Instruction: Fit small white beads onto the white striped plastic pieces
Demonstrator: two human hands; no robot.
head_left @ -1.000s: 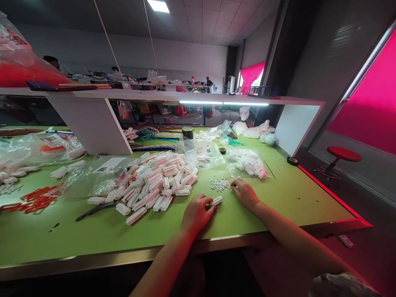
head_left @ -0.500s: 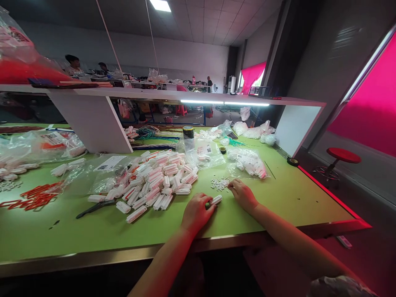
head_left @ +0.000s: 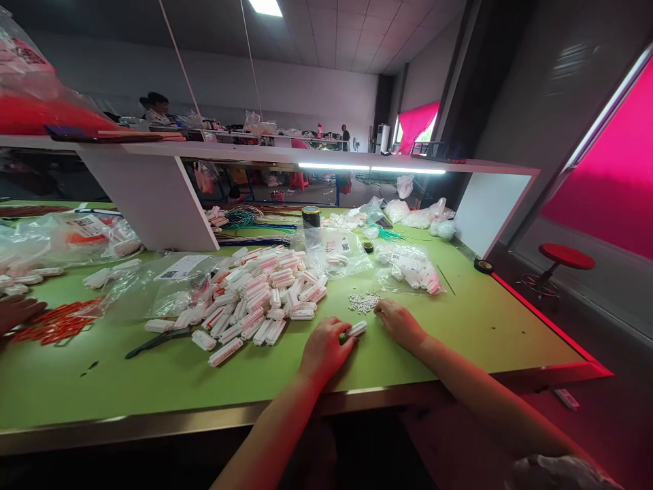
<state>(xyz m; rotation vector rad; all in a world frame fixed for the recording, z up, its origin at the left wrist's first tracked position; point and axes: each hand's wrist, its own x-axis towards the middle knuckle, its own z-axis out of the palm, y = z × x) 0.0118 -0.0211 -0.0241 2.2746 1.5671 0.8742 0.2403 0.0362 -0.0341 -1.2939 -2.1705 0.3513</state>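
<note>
My left hand (head_left: 323, 348) rests on the green table (head_left: 459, 327) near its front edge, fingers closed on a small white plastic connector (head_left: 356, 330) that has a green bit at its near end. My right hand (head_left: 399, 321) lies just right of it, fingers curled and pinched at the edge of a little heap of tiny white pieces (head_left: 363, 301); what the fingers hold is too small to make out. A big pile of white and red connectors (head_left: 258, 297) lies to the left of both hands.
Clear plastic bags of parts (head_left: 408, 267) lie behind the hands. Black tweezers (head_left: 156, 342) lie left of the pile, red pieces (head_left: 56, 323) further left. Another person's hand (head_left: 15, 312) shows at the left edge. A white shelf (head_left: 306, 160) spans the table. A red stool (head_left: 564, 258) stands right.
My right hand has slid slightly left toward the tiny white pieces. Another person's hand has come in at the left edge. A person behind the shelf has moved right.
</note>
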